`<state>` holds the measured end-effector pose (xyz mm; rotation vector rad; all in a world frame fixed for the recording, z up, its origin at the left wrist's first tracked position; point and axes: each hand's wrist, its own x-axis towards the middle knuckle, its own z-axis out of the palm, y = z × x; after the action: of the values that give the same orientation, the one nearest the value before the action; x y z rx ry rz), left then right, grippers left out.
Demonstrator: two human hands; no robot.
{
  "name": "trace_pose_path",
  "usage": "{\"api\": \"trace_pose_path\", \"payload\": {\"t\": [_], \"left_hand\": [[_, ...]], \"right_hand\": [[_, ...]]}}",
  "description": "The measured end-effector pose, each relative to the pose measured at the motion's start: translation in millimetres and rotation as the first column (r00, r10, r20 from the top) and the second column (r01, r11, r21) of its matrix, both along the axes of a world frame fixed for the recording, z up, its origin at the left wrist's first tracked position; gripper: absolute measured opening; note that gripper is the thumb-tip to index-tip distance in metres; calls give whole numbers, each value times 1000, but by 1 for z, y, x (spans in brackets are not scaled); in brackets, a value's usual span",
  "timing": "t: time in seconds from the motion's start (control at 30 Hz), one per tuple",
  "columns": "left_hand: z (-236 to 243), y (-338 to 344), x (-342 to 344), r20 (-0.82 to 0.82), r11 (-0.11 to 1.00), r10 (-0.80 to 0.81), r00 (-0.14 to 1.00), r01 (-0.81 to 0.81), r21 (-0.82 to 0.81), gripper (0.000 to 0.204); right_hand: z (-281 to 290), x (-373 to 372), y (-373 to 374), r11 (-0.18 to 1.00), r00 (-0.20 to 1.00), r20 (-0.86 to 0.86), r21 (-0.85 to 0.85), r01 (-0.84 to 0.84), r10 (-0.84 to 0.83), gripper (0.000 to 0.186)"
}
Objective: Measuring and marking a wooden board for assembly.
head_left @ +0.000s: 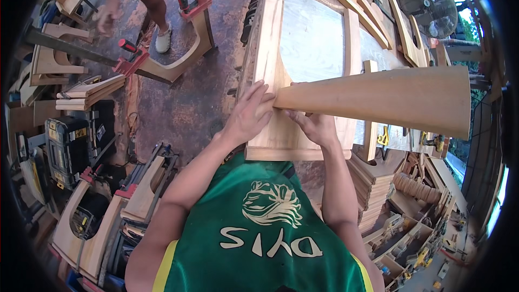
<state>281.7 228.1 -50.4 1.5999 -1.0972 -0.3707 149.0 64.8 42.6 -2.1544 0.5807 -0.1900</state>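
Left hand (pixel 251 112) lies unclenched by the board (pixel 378 97)'s narrow end, near the wooden frame (pixel 268 27)'s left edge; right hand (pixel 316 128) supports it (grip partly hidden). I'd keep that end steady.

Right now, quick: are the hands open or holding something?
Left hand: open, laid on the wooden frame.
Right hand: at the tapered board, fingers mostly hidden; grip cannot be told.

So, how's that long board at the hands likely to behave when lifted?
The long board is probably stiff: no obvious sag shows along it. It may tip easily, since the left hand and right hand are both near one end. Its smooth-looking face could slip a little.
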Motion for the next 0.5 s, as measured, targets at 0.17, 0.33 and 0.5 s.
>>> {"api": "trace_pose_path", "payload": {"t": [0.17,0.33,0.5], "left_hand": [[3,3,-6,76,998,58,995,-57,-19,35],[-2,-5,-15,33,981,186,982,-184,-52,31],[-6,-5,-16,56,977,206,977,-201,-77,29]], "right_hand": [[-2,1,1,997,1000,-17,-73,-19,18,52],[-3,3,-1,998,999,1,-47,-40,40,54],[-5,2,0,999,999,10,7,-38,38,54]]}}
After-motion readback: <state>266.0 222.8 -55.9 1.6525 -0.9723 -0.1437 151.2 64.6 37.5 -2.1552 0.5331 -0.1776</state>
